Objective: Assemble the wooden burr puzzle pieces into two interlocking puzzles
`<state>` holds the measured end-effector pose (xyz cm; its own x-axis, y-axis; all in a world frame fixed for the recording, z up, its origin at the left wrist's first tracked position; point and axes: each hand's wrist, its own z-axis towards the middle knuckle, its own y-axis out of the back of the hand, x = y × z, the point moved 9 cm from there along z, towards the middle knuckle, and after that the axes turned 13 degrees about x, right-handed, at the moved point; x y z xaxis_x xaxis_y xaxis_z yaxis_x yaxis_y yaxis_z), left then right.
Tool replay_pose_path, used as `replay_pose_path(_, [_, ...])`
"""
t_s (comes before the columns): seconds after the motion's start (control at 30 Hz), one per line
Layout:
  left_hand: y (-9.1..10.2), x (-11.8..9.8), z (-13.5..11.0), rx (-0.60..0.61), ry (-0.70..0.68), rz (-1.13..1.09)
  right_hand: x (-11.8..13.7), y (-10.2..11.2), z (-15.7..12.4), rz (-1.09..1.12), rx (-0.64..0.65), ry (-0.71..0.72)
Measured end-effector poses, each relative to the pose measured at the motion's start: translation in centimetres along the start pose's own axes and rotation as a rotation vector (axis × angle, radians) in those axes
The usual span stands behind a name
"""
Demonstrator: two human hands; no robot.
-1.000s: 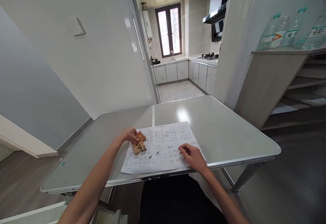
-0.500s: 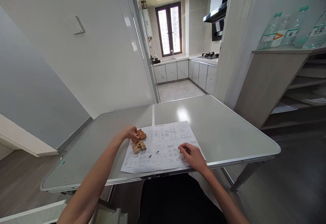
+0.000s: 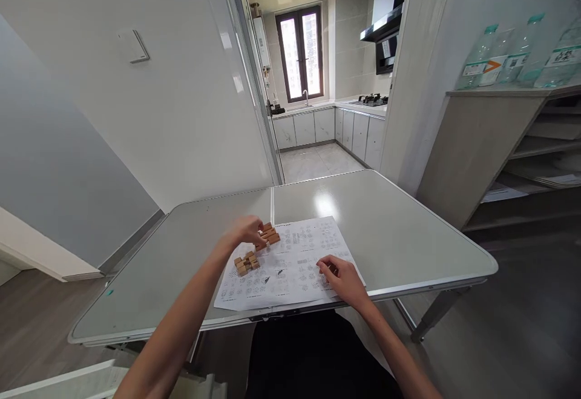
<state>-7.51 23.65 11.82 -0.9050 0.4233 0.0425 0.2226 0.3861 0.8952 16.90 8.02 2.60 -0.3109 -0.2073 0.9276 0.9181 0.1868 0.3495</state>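
My left hand (image 3: 249,229) is closed around a cluster of reddish-brown notched wooden blocks (image 3: 271,235), over the upper left of a printed sheet (image 3: 290,287). The fingers cover part of the cluster, and whether it rests on the paper I cannot tell. Just below it, a lighter interlocking wooden block puzzle (image 3: 246,264) lies on the sheet's left side. My right hand (image 3: 341,275) rests on the right side of the sheet with its fingers curled. Something brownish shows beneath those fingers, too hidden to name.
The sheet lies near the front edge of a pale folding table (image 3: 399,235) with a seam across it. Plastic bottles (image 3: 481,57) stand on a shelf unit (image 3: 485,138) at the right. A kitchen lies beyond the doorway.
My left hand has moved right with the reddish-brown blocks, away from the lighter puzzle, which stays in place. My right hand is nearly still.
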Motion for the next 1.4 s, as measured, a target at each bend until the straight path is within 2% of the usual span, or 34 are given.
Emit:
replay_pose_path(0.13, [0.1, -5.0, 0.2, -0.043, -0.087, 0.041, 0.1, 0.1, 0.1, -0.005, -0.01, 0.01])
replay_pose_path(0.3, [-1.5, -10.3, 0.2, -0.017, -0.163, 0.069, 0.1, 0.0, 0.1, -0.011, -0.013, 0.025])
replay_pose_path(0.43, [-2.9, -13.3, -0.1, 0.015, -0.198, 0.088, 0.0, 0.0, 0.2, -0.016, -0.017, 0.033])
replay_pose_path(0.57, [-3.8, -14.8, -0.1, 0.045, -0.195, 0.103, -0.2, 0.2, 0.1, -0.031, -0.035, 0.037])
replay_pose_path(0.77, [-4.6, -15.2, 0.0, 0.048, -0.171, 0.056, -0.2, 0.3, 0.0, -0.055, -0.047, 0.041])
replay_pose_path(0.97, [-4.6, -14.2, -0.9, 0.016, -0.212, -0.053, 0.1, 0.4, 0.0, -0.09, -0.066, 0.06])
replay_pose_path(1.17, [-3.9, -11.8, -1.6, -0.181, -0.149, -0.184, 0.6, 0.2, 0.1, -0.174, -0.073, 0.11])
replay_pose_path(1.4, [-5.9, -10.4, -1.0, -0.286, -0.139, -0.29, 0.7, -0.4, 0.1, -0.243, -0.037, 0.119])
